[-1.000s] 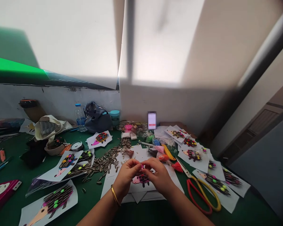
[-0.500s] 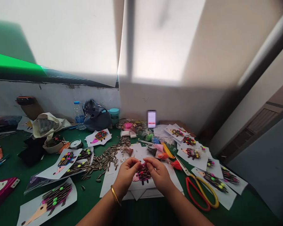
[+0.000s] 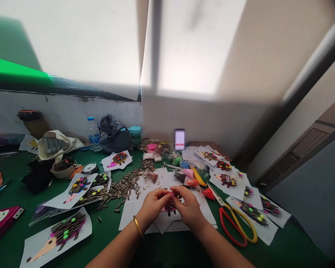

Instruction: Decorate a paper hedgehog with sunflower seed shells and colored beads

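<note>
— What have you got between your fingers there?

— A small pink bit [image 3: 171, 194], clay by the look of it. My left hand [image 3: 153, 205] and right hand [image 3: 188, 209] are both curled nearly closed, fingertips meeting on it just above the hedgehog picture [image 3: 171, 209] on the white paper [image 3: 128, 217] near the front edge of the counter [image 3: 13, 197]. My hands cover most of the picture, so I can't tell how much of it is filled.

— How do you work a piece that small?

— I'd say lightly, with the fingertips only. Roll it evenly between both hands so it comes out round like the dots on the finished hedgehog [image 3: 60, 234] at the front left. Squeeze hard and it smears.

— Anything in your way?

— The sunflower seeds [image 3: 123, 188] lie scattered just left of the paper, and the scissors [image 3: 234, 223] sit to the right. I'd keep my wrists up so I don't drag either across the sheet.
</note>
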`<act>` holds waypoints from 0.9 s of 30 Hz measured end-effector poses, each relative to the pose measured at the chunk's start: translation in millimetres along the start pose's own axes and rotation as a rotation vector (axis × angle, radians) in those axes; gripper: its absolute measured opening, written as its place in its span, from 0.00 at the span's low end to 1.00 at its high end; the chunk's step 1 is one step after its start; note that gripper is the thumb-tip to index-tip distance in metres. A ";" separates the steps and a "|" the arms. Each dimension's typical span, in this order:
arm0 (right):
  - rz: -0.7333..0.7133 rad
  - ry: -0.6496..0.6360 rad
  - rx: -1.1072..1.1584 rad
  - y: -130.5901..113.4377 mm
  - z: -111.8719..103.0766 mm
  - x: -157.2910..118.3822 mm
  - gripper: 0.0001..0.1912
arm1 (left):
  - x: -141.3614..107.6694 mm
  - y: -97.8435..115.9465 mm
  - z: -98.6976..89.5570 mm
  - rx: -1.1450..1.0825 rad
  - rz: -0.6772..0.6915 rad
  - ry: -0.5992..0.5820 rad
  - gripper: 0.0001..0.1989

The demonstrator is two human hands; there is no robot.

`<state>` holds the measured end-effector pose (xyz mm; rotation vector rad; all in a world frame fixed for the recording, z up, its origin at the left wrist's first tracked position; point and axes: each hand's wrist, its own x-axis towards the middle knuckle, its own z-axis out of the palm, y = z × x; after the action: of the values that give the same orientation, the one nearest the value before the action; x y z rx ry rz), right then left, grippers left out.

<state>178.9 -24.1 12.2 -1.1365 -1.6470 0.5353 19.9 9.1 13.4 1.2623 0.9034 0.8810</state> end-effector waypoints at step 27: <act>-0.059 -0.064 0.040 -22.9 16.9 0.2 0.07 | -4.4 2.8 11.7 -0.698 -0.036 0.139 0.10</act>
<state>153.9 -31.3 23.8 -1.0482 -1.7116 0.5691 28.7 0.8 17.5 0.5852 0.6331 1.1367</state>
